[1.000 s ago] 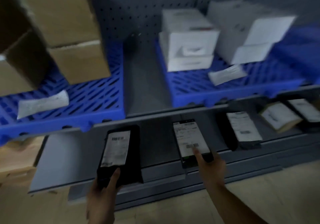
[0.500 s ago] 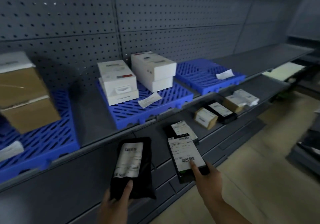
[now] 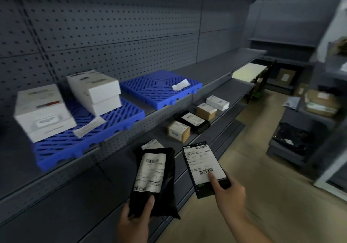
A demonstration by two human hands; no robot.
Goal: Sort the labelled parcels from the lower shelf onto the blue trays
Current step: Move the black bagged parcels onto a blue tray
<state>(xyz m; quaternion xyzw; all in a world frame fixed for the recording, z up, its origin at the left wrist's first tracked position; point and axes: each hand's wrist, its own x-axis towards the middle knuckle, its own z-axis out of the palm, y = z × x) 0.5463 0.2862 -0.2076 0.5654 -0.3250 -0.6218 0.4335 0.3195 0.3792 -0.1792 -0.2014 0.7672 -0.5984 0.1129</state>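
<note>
My left hand (image 3: 135, 224) grips the bottom of a black bag parcel (image 3: 155, 180) with a white label, held upright in front of the shelves. My right hand (image 3: 228, 192) holds a flat black box parcel (image 3: 203, 169) with a white barcode label, thumb on the label. On the lower shelf (image 3: 234, 92) lie two brown boxes (image 3: 178, 131) (image 3: 206, 110), a black labelled parcel (image 3: 195, 121), a white parcel (image 3: 217, 102) and one partly hidden labelled parcel (image 3: 152, 144). The middle blue tray (image 3: 90, 139) carries white boxes (image 3: 43, 111) (image 3: 95, 90). The right blue tray (image 3: 161, 90) holds only a paper slip (image 3: 180, 84).
A paper slip (image 3: 90, 126) lies on the middle tray. A pale sheet (image 3: 247, 72) rests at the far end of the upper shelf. To the right stand grey racks with brown cartons (image 3: 321, 102) and a black bag (image 3: 291, 135). Beige floor (image 3: 253, 149) runs between.
Both parcels were lifted off the lower shelf and are held up in front of me. My view swung right, bringing the right blue tray and the aisle into sight.
</note>
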